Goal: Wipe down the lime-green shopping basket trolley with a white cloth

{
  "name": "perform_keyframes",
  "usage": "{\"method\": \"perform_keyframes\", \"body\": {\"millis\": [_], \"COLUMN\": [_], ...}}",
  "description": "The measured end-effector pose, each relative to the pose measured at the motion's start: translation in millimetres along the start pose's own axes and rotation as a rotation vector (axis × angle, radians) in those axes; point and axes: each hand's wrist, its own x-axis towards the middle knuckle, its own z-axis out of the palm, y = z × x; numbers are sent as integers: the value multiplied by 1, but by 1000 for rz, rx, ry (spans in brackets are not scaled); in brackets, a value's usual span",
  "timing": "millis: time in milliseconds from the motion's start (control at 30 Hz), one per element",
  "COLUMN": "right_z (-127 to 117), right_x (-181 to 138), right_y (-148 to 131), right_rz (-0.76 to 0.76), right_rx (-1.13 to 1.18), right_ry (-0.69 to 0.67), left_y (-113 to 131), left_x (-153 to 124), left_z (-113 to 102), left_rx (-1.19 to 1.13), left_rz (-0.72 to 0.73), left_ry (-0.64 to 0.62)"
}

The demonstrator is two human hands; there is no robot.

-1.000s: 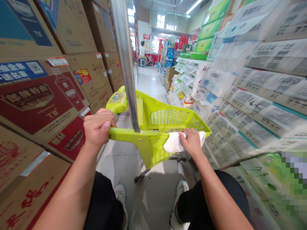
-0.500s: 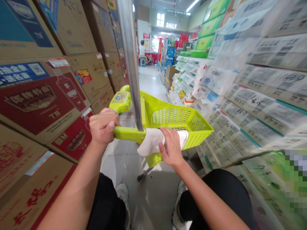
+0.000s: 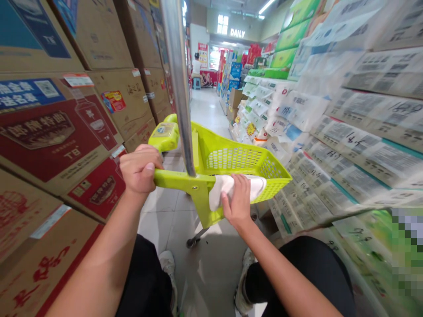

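A lime-green shopping cart (image 3: 198,192) stands between my knees, its perforated basket pointing away to the right. My left hand (image 3: 140,168) is wrapped round the cart's handle at its near left end. Over the near side rim of the basket lies a white cloth (image 3: 220,188). My right hand (image 3: 238,199) presses the cloth against that rim, fingers bent over the top edge. A metal pole (image 3: 178,88) rises from the cart beside the handle. Part of the cloth is hidden under my right fingers.
Stacked cardboard cartons (image 3: 36,136) line the left side. Packs of paper tissue (image 3: 357,132) are piled high on the right, close to the basket. A tiled aisle (image 3: 206,105) runs ahead, where a person (image 3: 196,66) sits on a blue stool (image 3: 197,83).
My right hand and the cloth have slid to the right along the rim, away from the pole. A bolt on the green frame, partly covered before, now shows fully. My left hand keeps its grip.
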Motion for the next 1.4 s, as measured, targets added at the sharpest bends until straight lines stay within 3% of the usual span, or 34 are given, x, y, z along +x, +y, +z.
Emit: {"method": "perform_keyframes", "body": {"millis": [67,133,200,333,433,500,700,767,833,967,1033,1133,1300,1400], "right_z": [1,-3,-10,-22,-19,-13,-5,-9,-13,-17,-15,-11,-12,-17], "right_x": [4,8,9,7,9,12,24,27,27,21,19,19,27,31], "right_y": [-15,-9,15,78,92,75,-14,-15,5,63,75,55,-18,-34], "right_rz": [-48,-91,-46,238,296,267,21,-16,11,210,278,245,79,43], "right_rx": [45,30,-62,-287,-283,-212,26,25,-27,-173,-184,-101,76,127], "right_ry": [-68,-157,-200,-129,-115,-123,-212,-248,-271,-217,-188,-185,-234,-260], "left_y": [1,0,-4,-12,-13,-10,-4,-6,-7,-6,-4,-1,2,3], "left_x": [0,2,4,6,5,5,3,3,4,4,4,4,3,3], "left_z": [2,2,1,-2,0,5,12,8,2,-5,-3,5,14,14], "left_rx": [27,30,30,53,60,87,137,135,143,152,128,110,106,121], "left_rz": [-8,7,25,36,71,70,-22,-17,-34,-94,-51,18,43,23], "left_ry": [-35,-61,-76,-68,-43,-44,-50,-79,-105,-108,-72,-59,-55,-69]}}
